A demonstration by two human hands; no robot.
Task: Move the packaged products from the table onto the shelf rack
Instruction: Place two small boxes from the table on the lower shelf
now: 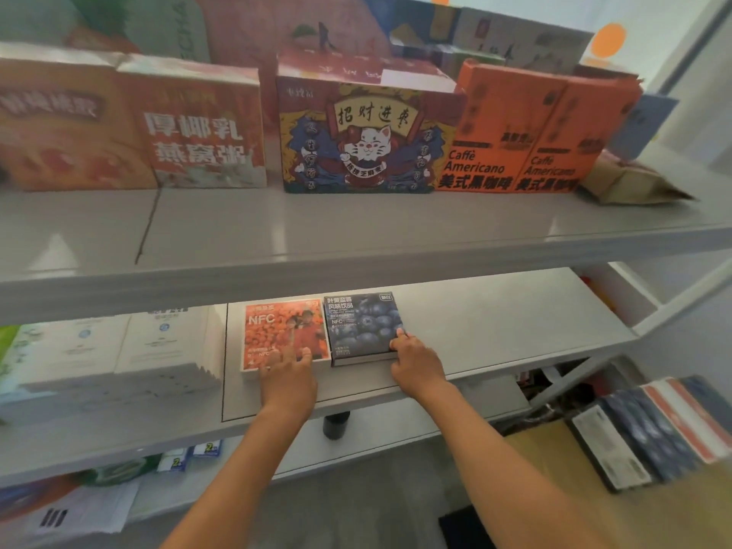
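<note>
Both my arms reach forward and up to the middle shelf [495,322], where my left hand [287,376] lies flat with straight fingers on the near edge of the orange box [283,330], and my right hand [416,364] pinches the near right corner of the blue box [362,324], fingertips curled onto its top. The two boxes lie flat and touching side by side, directly ahead of my fingers, their long sides running away from me, so any push goes straight back. More boxes [649,429] wait low to my right, nearer my right hand.
</note>
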